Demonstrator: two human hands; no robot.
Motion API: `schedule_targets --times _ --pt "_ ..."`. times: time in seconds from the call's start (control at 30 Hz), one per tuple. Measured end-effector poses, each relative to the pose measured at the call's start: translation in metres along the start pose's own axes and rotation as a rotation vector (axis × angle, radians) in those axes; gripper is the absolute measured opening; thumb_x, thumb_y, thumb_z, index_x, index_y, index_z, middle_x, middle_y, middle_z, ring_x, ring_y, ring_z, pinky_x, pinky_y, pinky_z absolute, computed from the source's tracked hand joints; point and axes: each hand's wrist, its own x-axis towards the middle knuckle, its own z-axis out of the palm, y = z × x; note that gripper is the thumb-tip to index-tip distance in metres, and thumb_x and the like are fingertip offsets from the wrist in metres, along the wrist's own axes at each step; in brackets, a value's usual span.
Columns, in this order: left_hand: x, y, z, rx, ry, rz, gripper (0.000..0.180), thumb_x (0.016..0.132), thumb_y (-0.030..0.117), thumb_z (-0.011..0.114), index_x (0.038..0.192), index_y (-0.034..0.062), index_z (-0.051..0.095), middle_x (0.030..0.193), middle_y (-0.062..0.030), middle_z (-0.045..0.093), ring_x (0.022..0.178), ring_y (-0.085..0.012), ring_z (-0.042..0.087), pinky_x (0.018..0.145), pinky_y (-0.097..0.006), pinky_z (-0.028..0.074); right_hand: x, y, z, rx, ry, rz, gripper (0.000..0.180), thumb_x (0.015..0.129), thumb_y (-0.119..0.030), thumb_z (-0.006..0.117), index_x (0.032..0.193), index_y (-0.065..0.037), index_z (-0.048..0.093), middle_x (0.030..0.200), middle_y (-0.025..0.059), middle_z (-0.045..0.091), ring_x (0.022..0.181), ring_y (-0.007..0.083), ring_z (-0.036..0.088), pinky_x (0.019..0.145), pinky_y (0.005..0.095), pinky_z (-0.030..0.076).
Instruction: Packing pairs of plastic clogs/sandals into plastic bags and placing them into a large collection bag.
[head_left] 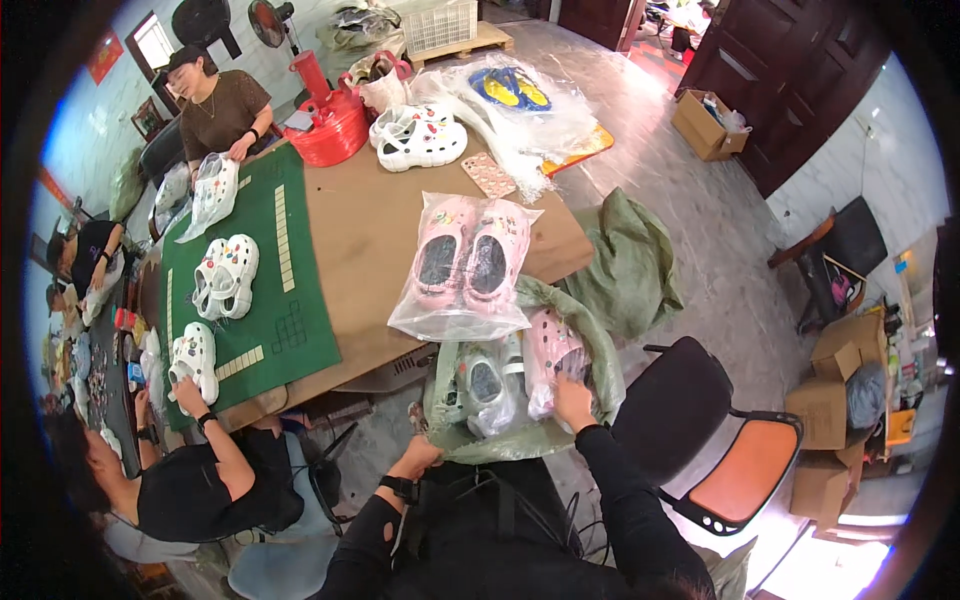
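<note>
Down at six o'clock, your left hand (416, 459) grips the green sack (600, 362) edge, fingers curled; your right hand (573, 400), fingers pressed together, touches bagged pink clogs (552, 350) inside it.

**Sack at the tabletop's near edge, shoes spread beyond**

The sack (520, 400) sits in front of the person, against the near edge of the tabletop (370, 230). Bagged shoes (500, 380) lie inside it. The left hand (418, 458) grips the sack's near left rim; the right hand (574, 400) rests on a bagged pair inside, to the right. Another bagged pair (467, 262) lies on the tabletop just behind the sack. A mat (290, 300) covers the tabletop's left part, with shoes (226, 276) on it. A chair (720, 440) stands right of the person.
</note>
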Motion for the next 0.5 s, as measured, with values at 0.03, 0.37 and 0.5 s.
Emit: schedule_targets --times 0.03,0.37,0.5 --pt "-0.003 -0.002 -0.003 0.089 -0.113 0.122 0.017 0.067 -0.004 0.053 0.084 -0.0035 0.057 0.067 -0.0059 0.054 0.054 -0.0172 0.052 0.043 -0.029 0.039 0.006 -0.004 -0.001 0.047 0.021 0.126 0.022 0.076 -0.021 0.05 0.09 -0.005 0.046 0.077 0.0188 0.058 0.075 0.0354 0.056 0.064 0.0467 0.043" --pt "-0.008 0.012 0.002 0.061 -0.247 0.008 0.024 0.066 -0.008 0.053 0.089 -0.0026 0.054 0.071 -0.0037 0.053 0.056 -0.0108 0.048 0.046 -0.026 0.036 0.037 -0.045 0.014 0.34 0.142 0.141 0.024 0.076 -0.019 0.054 0.09 -0.002 0.045 0.089 0.0238 0.053 0.087 0.0395 0.049 0.074 0.0447 0.039" --pt "-0.01 0.012 -0.004 -0.051 -0.314 -0.052 0.027 0.067 -0.007 0.054 0.094 -0.0043 0.053 0.076 -0.0031 0.054 0.062 -0.0119 0.05 0.049 -0.025 0.038 0.006 -0.003 0.031 -0.07 0.045 0.085 0.041 0.073 -0.026 0.057 0.105 -0.003 0.046 0.108 0.014 0.049 0.105 0.0307 0.043 0.087 0.0497 0.033"
